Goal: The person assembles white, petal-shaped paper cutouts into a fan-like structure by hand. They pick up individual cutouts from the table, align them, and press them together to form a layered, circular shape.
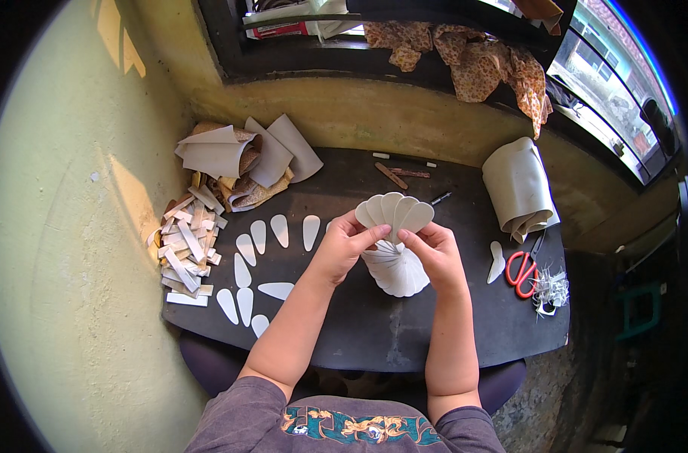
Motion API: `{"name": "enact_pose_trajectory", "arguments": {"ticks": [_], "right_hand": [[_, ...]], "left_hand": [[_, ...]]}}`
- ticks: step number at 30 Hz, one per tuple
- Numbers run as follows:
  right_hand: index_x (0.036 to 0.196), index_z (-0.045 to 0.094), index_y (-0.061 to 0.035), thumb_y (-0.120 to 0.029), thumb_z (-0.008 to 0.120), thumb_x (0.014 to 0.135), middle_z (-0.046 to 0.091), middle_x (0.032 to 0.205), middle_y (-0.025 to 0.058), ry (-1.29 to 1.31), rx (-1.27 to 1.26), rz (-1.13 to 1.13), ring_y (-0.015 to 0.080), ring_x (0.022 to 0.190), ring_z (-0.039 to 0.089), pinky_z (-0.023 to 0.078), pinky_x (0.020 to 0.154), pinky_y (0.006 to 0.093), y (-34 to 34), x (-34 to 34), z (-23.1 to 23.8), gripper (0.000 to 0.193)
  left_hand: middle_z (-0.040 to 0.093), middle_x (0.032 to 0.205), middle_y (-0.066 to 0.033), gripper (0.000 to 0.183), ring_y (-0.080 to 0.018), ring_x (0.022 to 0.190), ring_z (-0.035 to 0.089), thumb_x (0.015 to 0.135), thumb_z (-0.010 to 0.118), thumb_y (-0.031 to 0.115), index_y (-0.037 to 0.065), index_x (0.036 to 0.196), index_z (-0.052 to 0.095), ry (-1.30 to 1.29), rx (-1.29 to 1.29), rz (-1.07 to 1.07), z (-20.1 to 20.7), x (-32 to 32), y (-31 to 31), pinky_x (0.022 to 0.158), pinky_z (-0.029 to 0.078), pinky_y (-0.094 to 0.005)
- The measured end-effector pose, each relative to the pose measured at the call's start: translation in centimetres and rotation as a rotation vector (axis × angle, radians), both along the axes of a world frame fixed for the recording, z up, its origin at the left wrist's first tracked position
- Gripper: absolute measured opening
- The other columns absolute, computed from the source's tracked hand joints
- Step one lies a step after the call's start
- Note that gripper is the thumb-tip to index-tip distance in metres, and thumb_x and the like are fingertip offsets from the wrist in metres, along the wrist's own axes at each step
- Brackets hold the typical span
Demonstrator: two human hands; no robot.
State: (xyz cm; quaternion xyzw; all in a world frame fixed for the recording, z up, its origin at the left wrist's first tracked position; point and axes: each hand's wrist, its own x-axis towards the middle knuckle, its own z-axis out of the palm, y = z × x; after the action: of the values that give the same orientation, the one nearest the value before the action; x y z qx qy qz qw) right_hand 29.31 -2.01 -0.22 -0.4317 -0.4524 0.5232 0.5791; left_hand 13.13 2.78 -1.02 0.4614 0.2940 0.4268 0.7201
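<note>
Between my two hands, a fan of overlapping white petal-shaped pieces (393,208) is pinched at its narrow end. My left hand (351,240) grips it from the left, thumb pressed on its front. From the other side my right hand (433,249) does the same, its thumb close to the left one. Just below, partly behind my thumbs, a rounder white fanned cluster of similar pieces (398,273) shows; whether it joins the held fan I cannot tell. Several loose white teardrop pieces (244,248) lie spread on the table left of my left forearm.
On the dark table (359,336), a pile of pale strips (185,245) and folded sheets (272,155) lie at left. Right are a rolled sheet (518,185), red-handled scissors (520,274), white shreds (552,291) and a white piece (496,263). Small sticks (391,176) and pens (404,160) lie farther back.
</note>
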Motion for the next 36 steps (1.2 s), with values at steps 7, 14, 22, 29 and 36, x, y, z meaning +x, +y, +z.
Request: {"name": "enact_pose_trajectory", "arguments": {"ticks": [7,14,22,29,36], "right_hand": [[0.101,0.061,0.0040,-0.009,0.064,0.081,0.064,0.092,0.0070,-0.075,0.017,0.038,0.0120,0.086,0.058,0.046,0.079,0.0258,0.0,0.4,-0.3,0.024],[0.100,0.061,0.0043,-0.003,0.062,0.081,0.064,0.092,0.0081,-0.016,0.038,-0.016,0.0129,0.085,0.059,0.047,0.078,0.0257,0.4,-0.3,-0.8,0.021],[0.098,0.062,0.0033,-0.003,0.064,0.079,0.064,0.091,0.0077,0.036,0.019,-0.071,0.0130,0.085,0.059,0.046,0.078,0.0266,0.6,-0.7,-0.9,0.020],[0.103,0.059,0.0019,-0.001,0.064,0.078,0.062,0.096,0.0057,0.092,0.076,-0.049,0.0129,0.090,0.057,0.044,0.082,0.0270,0.4,0.3,-0.6,0.026],[0.106,0.058,0.0013,-0.001,0.063,0.079,0.061,0.099,0.0063,0.096,0.088,-0.005,0.0130,0.094,0.055,0.044,0.083,0.0279,0.4,0.8,-1.0,0.027]], "left_hand": [[0.062,0.082,0.0012,0.018,-0.0046,0.071,0.052,0.079,0.066,0.009,0.005,0.097,0.064,-0.031,0.028,0.013,-0.2,0.2,0.1,0.064,0.040,-0.0210],[0.063,0.084,-0.0009,0.019,-0.0056,0.073,0.055,0.080,0.064,0.006,0.003,0.098,0.063,-0.017,0.082,0.019,-0.5,0.4,0.2,0.067,0.043,-0.0215],[0.064,0.092,-0.0048,0.021,-0.0095,0.081,0.059,0.083,0.062,0.011,0.001,0.101,0.062,0.002,0.015,0.048,-0.6,0.4,0.2,0.073,0.046,-0.0233],[0.064,0.094,-0.0084,0.025,-0.0162,0.087,0.062,0.089,0.053,0.021,0.002,0.104,0.060,-0.108,-0.086,-0.057,-0.2,0.1,0.1,0.076,0.048,-0.0258],[0.063,0.097,-0.0121,0.032,-0.0209,0.089,0.062,0.091,0.043,0.023,-0.001,0.106,0.056,-0.183,-0.165,-0.131,-0.3,-0.1,0.4,0.077,0.048,-0.0282]]}}
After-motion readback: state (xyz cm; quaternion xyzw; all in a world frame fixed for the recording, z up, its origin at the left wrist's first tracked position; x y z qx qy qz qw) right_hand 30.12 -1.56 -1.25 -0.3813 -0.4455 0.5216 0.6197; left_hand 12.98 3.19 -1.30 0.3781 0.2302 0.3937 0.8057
